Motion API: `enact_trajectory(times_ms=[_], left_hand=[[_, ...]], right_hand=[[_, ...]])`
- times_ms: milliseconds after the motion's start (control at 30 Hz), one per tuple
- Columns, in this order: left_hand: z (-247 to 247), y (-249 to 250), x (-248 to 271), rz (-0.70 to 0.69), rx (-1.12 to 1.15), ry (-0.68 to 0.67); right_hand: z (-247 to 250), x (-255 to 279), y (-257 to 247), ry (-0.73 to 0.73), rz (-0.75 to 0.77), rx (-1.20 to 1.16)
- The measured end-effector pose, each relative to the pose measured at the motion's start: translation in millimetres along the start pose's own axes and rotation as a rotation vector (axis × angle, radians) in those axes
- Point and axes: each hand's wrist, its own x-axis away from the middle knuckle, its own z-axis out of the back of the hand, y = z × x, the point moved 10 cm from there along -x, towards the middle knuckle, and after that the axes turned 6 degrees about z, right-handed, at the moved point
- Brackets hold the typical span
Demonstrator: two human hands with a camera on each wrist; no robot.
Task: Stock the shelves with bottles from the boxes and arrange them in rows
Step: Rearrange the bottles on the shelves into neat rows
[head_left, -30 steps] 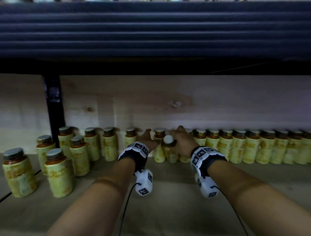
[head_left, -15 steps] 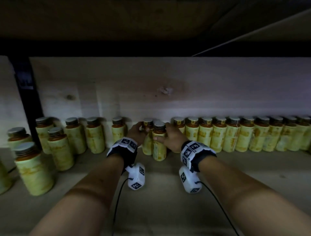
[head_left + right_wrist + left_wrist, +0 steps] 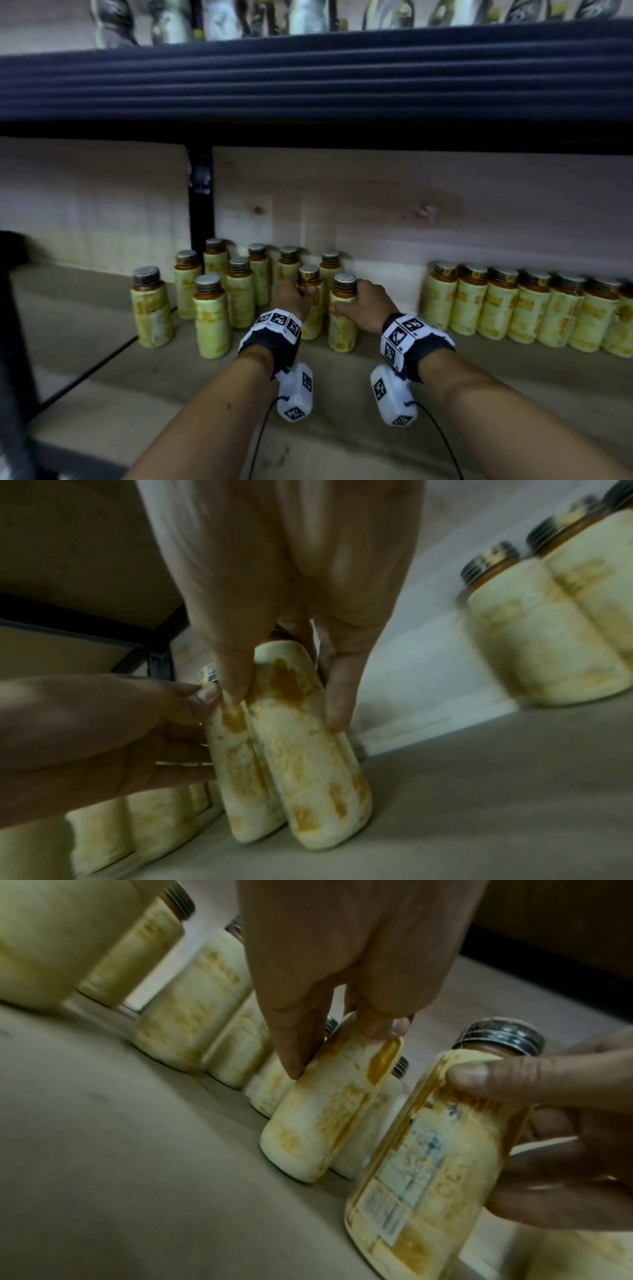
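Note:
Yellow-labelled bottles with metal caps stand on the grey shelf board (image 3: 342,411). My left hand (image 3: 299,291) grips one bottle (image 3: 311,308) near its shoulder, fingers curled round it (image 3: 329,1110). My right hand (image 3: 356,298) grips a second bottle (image 3: 342,322) just to the right (image 3: 308,750). Both bottles are upright with their bases at the board, side by side. A loose cluster of bottles (image 3: 239,291) is at the left. A tidy row of bottles (image 3: 513,308) lines the back wall at the right. Bare wall shows between that row and my hands.
A black upright post (image 3: 200,192) stands behind the left cluster. The dark blue edge of the shelf above (image 3: 308,78) hangs low overhead, with packaged goods on it. A thin black cable (image 3: 102,363) crosses the board at the left. The front of the board is bare.
Both hands have drawn their bottles left and forward, away from the right row, leaving a gap at the back wall. The head view has swung left and up.

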Motion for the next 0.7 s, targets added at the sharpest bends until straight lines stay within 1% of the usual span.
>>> enact_trajectory(times_ms=[100,200,300,467,700], left_hand=[[29,-24,-9,0.103,-0.026,0.044],[45,-36,-16,0.138,-0.044,0.071],[49,-38,-16,0.136,-0.086,0.082],[49,-35,-16,0.129,-0.097,0.076],[55,-35,-19,0.108,-0.103,0.096]], right_hand=[[-18,0,-16,0.066,-0.027,-0.066],[-29,-4,-25,0.071,-0.075,-0.048],[-34,-8,-27,0.065,-0.108,-0.011],[-34,-10,-28,0.099,-0.128,0.009],[-35,-15,-31,0.079,-0.115,0.045]])
